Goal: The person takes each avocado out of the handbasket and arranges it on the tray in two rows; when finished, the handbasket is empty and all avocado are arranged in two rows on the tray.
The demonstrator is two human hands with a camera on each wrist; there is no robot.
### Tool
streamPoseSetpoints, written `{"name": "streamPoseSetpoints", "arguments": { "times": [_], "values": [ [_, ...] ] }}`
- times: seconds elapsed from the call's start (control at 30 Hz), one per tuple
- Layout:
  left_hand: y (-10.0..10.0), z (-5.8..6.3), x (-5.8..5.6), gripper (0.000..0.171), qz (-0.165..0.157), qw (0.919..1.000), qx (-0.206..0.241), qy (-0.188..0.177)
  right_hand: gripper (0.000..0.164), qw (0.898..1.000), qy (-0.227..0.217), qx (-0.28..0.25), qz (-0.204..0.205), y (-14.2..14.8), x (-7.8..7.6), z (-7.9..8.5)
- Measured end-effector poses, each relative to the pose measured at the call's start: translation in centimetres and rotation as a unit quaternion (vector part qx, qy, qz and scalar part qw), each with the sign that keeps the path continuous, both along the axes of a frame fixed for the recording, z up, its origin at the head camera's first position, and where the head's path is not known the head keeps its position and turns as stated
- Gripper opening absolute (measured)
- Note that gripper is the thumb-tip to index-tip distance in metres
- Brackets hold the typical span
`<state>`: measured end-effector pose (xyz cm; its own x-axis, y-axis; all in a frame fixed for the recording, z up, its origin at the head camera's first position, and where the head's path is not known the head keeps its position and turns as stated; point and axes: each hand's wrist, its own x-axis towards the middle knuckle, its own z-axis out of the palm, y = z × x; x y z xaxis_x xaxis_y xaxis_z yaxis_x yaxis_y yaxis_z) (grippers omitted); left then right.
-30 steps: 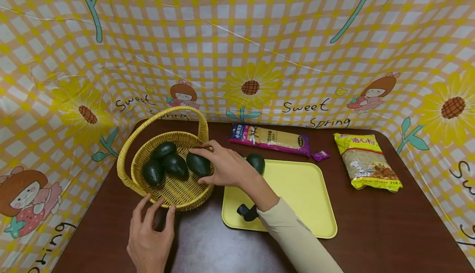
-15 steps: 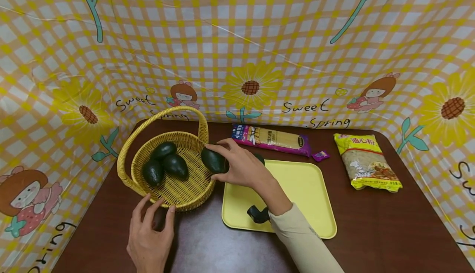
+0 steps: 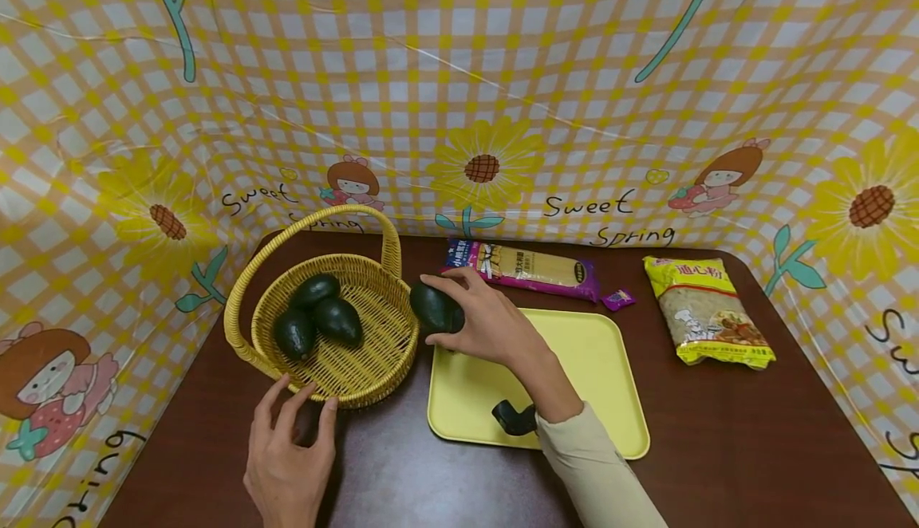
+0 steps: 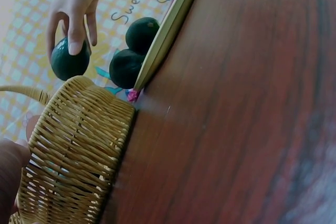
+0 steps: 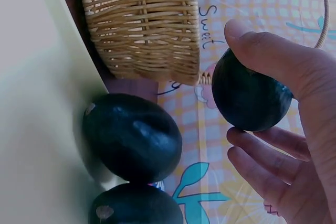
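Observation:
My right hand (image 3: 488,321) grips a dark green avocado (image 3: 433,308) between thumb and fingers, raised just right of the wicker basket (image 3: 380,360). In the right wrist view that avocado (image 5: 249,95) is held above the tray's level. Three more avocados (image 3: 339,322) lie together in the basket's left half. With fingertips at the basket's front rim, my left hand (image 3: 290,452) has its fingers loosely bent and thumb apart. Two avocados (image 5: 134,137) sit side by side on the yellow tray (image 3: 574,384); in the head view my right hand mostly hides them.
Behind the tray lies a purple pack of noodles (image 3: 534,269), with a small purple packet (image 3: 619,299) beside it. A yellow bag of pasta (image 3: 707,313) rests at the right. The basket's tall handle (image 3: 287,233) arches over its left and back. Patterned cloth walls surround the table.
My right hand has lifted one avocado out of the basket and carried it right, over the rim toward the tray. My left hand has stayed at the basket's front.

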<state>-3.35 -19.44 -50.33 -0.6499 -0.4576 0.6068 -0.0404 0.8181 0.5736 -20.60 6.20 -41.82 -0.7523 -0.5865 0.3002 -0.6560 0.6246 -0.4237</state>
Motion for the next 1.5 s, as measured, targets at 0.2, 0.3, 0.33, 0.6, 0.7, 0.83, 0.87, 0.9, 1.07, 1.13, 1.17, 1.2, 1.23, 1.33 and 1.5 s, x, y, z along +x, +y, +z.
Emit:
{"name": "streamPoseSetpoints", "arguments": {
  "times": [0.2,0.3,0.33,0.6,0.7,0.83,0.87,0.9,1.07,1.13,1.17,1.2,1.23,1.33,1.5],
  "values": [
    [0.0,-0.1,-0.1,0.034,-0.001,1.0000,0.000,-0.001,0.085,1.000,0.002,-0.008,-0.009,0.7,0.1,-0.1],
    [0.0,-0.2,-0.1,0.035,0.003,1.0000,-0.001,-0.007,0.085,1.000,0.005,-0.010,-0.013,1.1,0.2,-0.3],
    [0.0,-0.2,-0.1,0.035,0.004,1.0000,0.000,-0.008,0.085,1.000,0.005,-0.010,-0.015,1.3,0.3,-0.3],
    [0.1,-0.3,0.0,0.034,0.007,0.9999,0.000,-0.010,0.088,0.999,-0.005,-0.017,-0.030,2.4,0.7,-0.3],
    [0.1,-0.3,0.0,0.034,0.007,0.9999,0.000,-0.010,0.090,0.999,-0.005,-0.023,-0.037,3.0,0.8,-0.3],
    [0.1,-0.2,0.0,0.034,0.007,0.9999,0.001,-0.012,0.089,0.998,-0.004,-0.028,-0.051,4.0,0.8,-0.4],
    [0.1,-0.2,0.0,0.034,0.007,0.9999,0.000,-0.013,0.089,0.998,-0.005,-0.030,-0.053,4.2,0.8,-0.4],
    [0.1,-0.2,0.0,0.034,0.008,0.9999,0.000,-0.013,0.089,0.998,-0.005,-0.032,-0.055,4.4,0.8,-0.4],
    [0.0,-0.1,-0.1,0.034,0.012,0.9999,-0.003,-0.010,0.091,0.997,-0.005,-0.037,-0.073,5.3,0.6,-0.5],
    [0.0,-0.1,-0.1,0.034,0.015,0.9998,-0.002,-0.010,0.091,0.996,-0.006,-0.038,-0.082,5.6,0.5,-0.6],
    [0.0,-0.1,-0.1,0.034,0.015,0.9998,-0.002,-0.011,0.091,0.995,-0.007,-0.038,-0.087,5.8,0.5,-0.6],
    [0.0,-0.1,-0.1,0.035,0.015,0.9998,-0.001,-0.012,0.090,0.995,-0.008,-0.039,-0.090,6.0,0.4,-0.6],
    [0.0,-0.1,-0.1,0.035,0.015,0.9998,0.000,-0.013,0.090,0.995,-0.009,-0.039,-0.095,6.1,0.4,-0.7],
    [0.0,-0.2,-0.1,0.035,0.014,0.9998,0.001,-0.015,0.090,0.993,-0.015,-0.038,-0.107,6.6,0.5,-0.8],
    [-0.1,-0.2,0.0,0.035,0.014,0.9998,0.002,-0.013,0.091,0.991,-0.028,-0.031,-0.124,7.4,0.6,-1.2]
  ]
}}
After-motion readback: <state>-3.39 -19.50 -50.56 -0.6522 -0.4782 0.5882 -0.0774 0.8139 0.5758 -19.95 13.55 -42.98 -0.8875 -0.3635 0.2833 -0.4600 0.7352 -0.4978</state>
